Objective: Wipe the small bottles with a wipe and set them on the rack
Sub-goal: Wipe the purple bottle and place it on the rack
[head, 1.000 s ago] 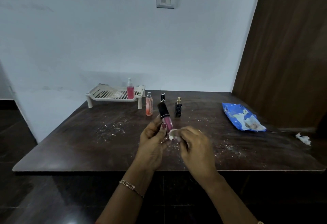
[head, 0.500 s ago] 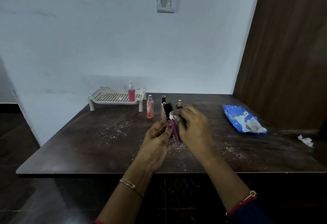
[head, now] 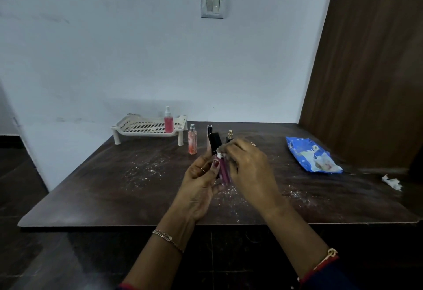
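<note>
While the left hand (head: 201, 184) curls round a slim pink tube (head: 222, 169) with a square black cap, held nearly upright above the dark table (head: 109, 189), the right hand (head: 250, 170) pinches a white wipe (head: 221, 152) against it just under the cap. Behind, a perforated cream plastic rack (head: 146, 127) carries one pink spray bottle (head: 168, 122). A glossy blue packet (head: 306, 152) lies to the right, its print unreadable.

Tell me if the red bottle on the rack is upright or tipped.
Upright: the red bottle stands cap-up near the right end of the rack.
</note>
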Action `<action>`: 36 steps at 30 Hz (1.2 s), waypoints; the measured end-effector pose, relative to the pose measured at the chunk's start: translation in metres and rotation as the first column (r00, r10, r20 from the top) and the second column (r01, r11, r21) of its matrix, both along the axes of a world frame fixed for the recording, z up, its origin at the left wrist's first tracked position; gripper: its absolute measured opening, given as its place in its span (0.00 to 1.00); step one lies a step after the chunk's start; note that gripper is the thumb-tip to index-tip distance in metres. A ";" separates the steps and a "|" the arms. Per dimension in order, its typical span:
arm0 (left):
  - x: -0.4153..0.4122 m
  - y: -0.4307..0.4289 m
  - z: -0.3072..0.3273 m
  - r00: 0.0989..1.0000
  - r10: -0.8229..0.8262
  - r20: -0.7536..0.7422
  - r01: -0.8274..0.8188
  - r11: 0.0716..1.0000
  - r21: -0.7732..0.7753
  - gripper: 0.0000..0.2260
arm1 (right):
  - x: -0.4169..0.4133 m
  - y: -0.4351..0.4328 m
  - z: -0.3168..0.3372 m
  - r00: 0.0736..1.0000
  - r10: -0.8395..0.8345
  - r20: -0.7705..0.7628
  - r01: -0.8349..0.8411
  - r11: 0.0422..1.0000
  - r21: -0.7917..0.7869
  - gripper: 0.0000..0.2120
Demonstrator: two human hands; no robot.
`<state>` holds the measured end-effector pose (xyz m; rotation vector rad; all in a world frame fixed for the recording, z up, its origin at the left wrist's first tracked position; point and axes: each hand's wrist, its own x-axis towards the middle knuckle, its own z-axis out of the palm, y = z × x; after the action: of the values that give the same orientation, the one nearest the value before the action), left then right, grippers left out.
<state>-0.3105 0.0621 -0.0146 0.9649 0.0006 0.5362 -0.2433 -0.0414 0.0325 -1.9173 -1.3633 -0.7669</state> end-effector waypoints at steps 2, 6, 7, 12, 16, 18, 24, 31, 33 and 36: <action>0.000 0.000 0.001 1.000 -0.005 -0.007 0.005 1.000 0.004 0.11 | 0.003 0.000 0.000 1.000 -0.016 -0.007 0.017 0.999 0.033 0.10; 0.003 0.000 0.001 1.000 -0.015 0.003 0.015 1.000 -0.016 0.11 | 0.003 -0.002 -0.005 0.998 -0.016 -0.058 0.024 0.992 0.126 0.09; 0.004 0.002 0.000 1.000 -0.013 0.009 0.013 0.999 -0.036 0.11 | -0.001 -0.004 -0.010 0.999 -0.011 -0.049 0.017 0.993 0.115 0.09; 0.006 0.010 -0.003 1.000 0.006 -0.004 -0.007 0.997 -0.079 0.17 | -0.013 -0.016 -0.034 1.000 0.017 0.010 -0.018 0.997 0.075 0.12; 0.008 0.005 -0.006 0.999 -0.052 -0.014 0.051 0.994 -0.092 0.13 | -0.005 -0.011 -0.024 1.000 -0.019 -0.013 0.021 0.993 0.120 0.08; 0.008 0.002 -0.006 0.996 -0.072 -0.047 0.069 0.996 -0.052 0.13 | 0.001 -0.005 -0.014 0.998 -0.042 -0.040 0.047 0.988 0.146 0.08; 0.008 0.009 -0.004 0.999 -0.045 -0.021 0.043 0.995 -0.087 0.14 | -0.005 -0.004 -0.025 1.000 -0.020 -0.020 0.022 0.996 0.092 0.11; 0.013 0.011 -0.012 0.996 -0.038 -0.075 0.024 0.985 -0.173 0.14 | -0.002 -0.011 -0.037 0.999 0.039 0.001 -0.039 0.999 -0.022 0.12; 0.015 0.012 -0.005 0.997 -0.045 -0.061 0.034 0.984 -0.176 0.13 | 0.004 -0.006 -0.029 0.999 0.039 0.001 -0.039 0.998 -0.056 0.11; 0.017 0.015 0.005 0.996 -0.067 -0.052 0.058 0.986 -0.159 0.11 | 0.011 0.004 -0.019 0.998 0.021 -0.057 -0.022 1.000 -0.009 0.08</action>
<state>-0.2932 0.0775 -0.0095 0.8232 0.0630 0.4435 -0.2325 -0.0378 0.0139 -1.9140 -1.3530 -0.6920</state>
